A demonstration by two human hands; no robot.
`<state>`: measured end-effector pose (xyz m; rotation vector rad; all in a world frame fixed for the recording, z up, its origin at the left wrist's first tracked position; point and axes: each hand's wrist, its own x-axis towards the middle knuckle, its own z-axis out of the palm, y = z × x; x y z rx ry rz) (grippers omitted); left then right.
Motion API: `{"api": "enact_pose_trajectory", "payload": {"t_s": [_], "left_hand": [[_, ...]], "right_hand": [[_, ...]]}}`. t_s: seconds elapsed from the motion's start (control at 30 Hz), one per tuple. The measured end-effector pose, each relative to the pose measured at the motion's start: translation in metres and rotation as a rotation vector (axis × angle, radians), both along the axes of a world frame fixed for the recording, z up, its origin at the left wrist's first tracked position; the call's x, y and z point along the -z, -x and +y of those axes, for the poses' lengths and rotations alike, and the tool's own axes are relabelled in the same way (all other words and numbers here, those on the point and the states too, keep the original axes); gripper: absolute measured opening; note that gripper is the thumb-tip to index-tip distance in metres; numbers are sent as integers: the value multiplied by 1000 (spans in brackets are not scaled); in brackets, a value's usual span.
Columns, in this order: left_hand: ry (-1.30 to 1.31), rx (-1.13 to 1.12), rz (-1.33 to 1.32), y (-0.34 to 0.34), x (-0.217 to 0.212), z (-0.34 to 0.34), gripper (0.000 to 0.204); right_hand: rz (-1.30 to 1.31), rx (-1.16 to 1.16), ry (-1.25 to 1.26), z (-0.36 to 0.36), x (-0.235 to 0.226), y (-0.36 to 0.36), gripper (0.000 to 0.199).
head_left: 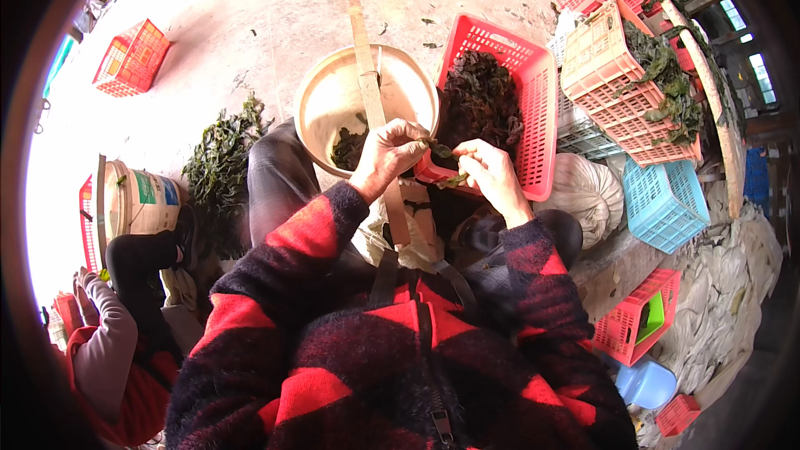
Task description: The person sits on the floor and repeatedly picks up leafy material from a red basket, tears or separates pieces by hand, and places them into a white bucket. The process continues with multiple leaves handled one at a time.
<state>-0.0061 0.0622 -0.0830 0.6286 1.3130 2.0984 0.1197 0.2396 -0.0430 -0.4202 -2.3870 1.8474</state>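
Observation:
My left hand (pixel 387 155) is closed, pinching a small dark green piece of seaweed (pixel 437 148) between thumb and fingers. Close by on the right, my right hand (pixel 493 177) grips the seaweed too, and a lighter green strip hangs below its fingertips. Both hands are above my lap, at the near edge of a round whitish bucket (pixel 321 104) with some seaweed (pixel 347 148) inside. A long wooden slat (pixel 363 50) lies across the bucket and passes under my left wrist. Just beyond my right hand, a red plastic basket (pixel 540 108) holds a heap of dark seaweed (pixel 482 96).
Left of my knee lies a seaweed pile (pixel 218 158) on the floor. Beside it, a person (pixel 108 342) sits near another bucket (pixel 148 204). On the right are a stacked orange crate (pixel 596 75) with seaweed, a blue crate (pixel 667 204) and a tied whitish sack (pixel 590 200).

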Motion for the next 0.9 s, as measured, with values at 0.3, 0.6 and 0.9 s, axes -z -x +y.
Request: {"api": "enact_pose_trajectory", "payload": {"t_s": [0.3,0.6,0.9], "left_hand": [[235,-258,471,2,-24,-11,26],[437,70,494,-12,-51,-7,22],[482,53,351,55,-25,-32,16]], "right_hand": [[176,13,-380,-10,-17,10,7],[51,-174,-373,-23,-40,24,10],[206,-272,-532,-2,-7,80,8]]}}
